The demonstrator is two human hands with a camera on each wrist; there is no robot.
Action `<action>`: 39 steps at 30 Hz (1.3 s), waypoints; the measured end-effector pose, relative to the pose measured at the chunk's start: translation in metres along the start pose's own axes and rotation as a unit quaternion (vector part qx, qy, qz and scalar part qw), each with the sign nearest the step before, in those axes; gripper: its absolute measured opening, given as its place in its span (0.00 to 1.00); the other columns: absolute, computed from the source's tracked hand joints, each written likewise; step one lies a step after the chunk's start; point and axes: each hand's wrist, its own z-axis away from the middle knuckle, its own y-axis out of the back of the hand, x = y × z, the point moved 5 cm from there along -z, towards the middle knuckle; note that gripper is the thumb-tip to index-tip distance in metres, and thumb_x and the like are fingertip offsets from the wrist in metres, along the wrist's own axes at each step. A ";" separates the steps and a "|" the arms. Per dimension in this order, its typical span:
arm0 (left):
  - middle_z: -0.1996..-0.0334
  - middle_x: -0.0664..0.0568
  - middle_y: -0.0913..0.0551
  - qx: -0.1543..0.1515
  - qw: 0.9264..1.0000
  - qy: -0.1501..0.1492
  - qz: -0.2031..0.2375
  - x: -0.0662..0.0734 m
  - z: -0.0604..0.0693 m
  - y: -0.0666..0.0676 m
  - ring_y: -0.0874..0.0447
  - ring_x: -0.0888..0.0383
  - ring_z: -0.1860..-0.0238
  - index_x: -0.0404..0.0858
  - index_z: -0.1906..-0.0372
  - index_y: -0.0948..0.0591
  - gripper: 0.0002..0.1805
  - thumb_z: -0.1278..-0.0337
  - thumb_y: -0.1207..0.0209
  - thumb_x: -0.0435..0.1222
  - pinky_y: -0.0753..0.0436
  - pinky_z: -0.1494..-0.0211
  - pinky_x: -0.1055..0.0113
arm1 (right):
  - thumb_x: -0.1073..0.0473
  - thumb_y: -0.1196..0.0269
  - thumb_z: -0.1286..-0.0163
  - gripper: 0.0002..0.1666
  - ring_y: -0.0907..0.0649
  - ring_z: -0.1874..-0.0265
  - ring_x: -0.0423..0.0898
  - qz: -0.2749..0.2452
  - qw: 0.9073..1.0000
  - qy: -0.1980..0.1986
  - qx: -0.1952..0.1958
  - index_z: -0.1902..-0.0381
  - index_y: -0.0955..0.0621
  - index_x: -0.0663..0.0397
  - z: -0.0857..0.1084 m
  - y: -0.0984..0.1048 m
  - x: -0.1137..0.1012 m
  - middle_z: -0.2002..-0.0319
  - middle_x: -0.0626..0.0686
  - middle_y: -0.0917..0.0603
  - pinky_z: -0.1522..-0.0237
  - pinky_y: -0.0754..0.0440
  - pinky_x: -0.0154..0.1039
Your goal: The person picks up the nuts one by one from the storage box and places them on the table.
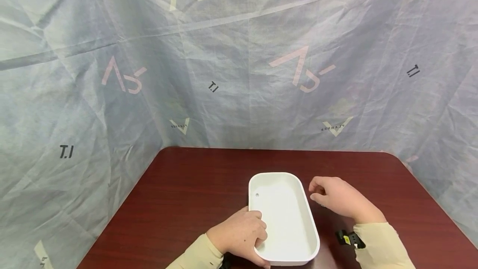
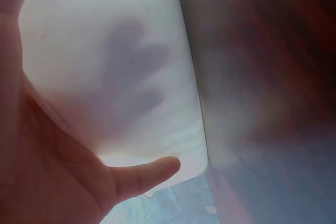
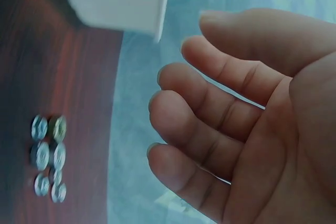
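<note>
A white rectangular tray with rounded corners (image 1: 287, 215) is near the front of the table. My left hand (image 1: 244, 232) grips its near-left rim, fingers curled over the wall; in the left wrist view the thumb (image 2: 147, 177) lies along the outside and finger shadows show through the tray (image 2: 68, 14). Inside, near the far left, is a small round grey spot (image 1: 257, 194), too small to identify. My right hand (image 1: 341, 196) is to the right of the tray, apart from it. Its fingers are loosely bent, with nothing in them. Several small round metal pieces (image 3: 59, 156) sit on the table beside it.
The dark red wooden table (image 1: 201, 177) extends around the tray. Grey printed sheeting (image 1: 239, 94) hangs behind and at both sides. A black strap (image 1: 351, 239) with a yellow mark is at the right wrist, by the cream sleeve (image 1: 381, 246).
</note>
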 end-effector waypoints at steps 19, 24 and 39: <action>0.85 0.74 0.38 -0.003 1.000 0.003 0.007 0.000 -0.001 -0.001 0.40 0.69 0.74 0.58 0.91 0.35 0.32 0.64 0.37 0.76 0.38 0.69 0.70 | 0.56 0.34 0.33 0.07 0.26 0.78 0.35 0.019 0.998 0.053 -0.030 0.57 0.17 0.45 -0.030 -0.008 -0.070 0.74 0.37 0.25 0.71 0.26 0.37; 0.85 0.75 0.38 0.007 1.000 -0.001 0.006 0.001 -0.001 0.001 0.40 0.69 0.74 0.59 0.91 0.35 0.32 0.64 0.36 0.75 0.38 0.68 0.71 | 0.56 0.34 0.33 0.07 0.26 0.78 0.36 0.022 0.997 0.066 -0.038 0.57 0.18 0.44 -0.042 -0.018 -0.081 0.75 0.38 0.25 0.70 0.26 0.38; 0.85 0.75 0.37 0.018 1.000 -0.006 -0.004 0.001 0.000 0.002 0.37 0.69 0.73 0.60 0.91 0.34 0.30 0.65 0.36 0.75 0.38 0.67 0.71 | 0.58 0.33 0.36 0.16 0.26 0.76 0.36 0.076 0.991 0.082 -0.070 0.50 0.16 0.52 -0.074 -0.065 -0.086 0.77 0.38 0.25 0.65 0.24 0.39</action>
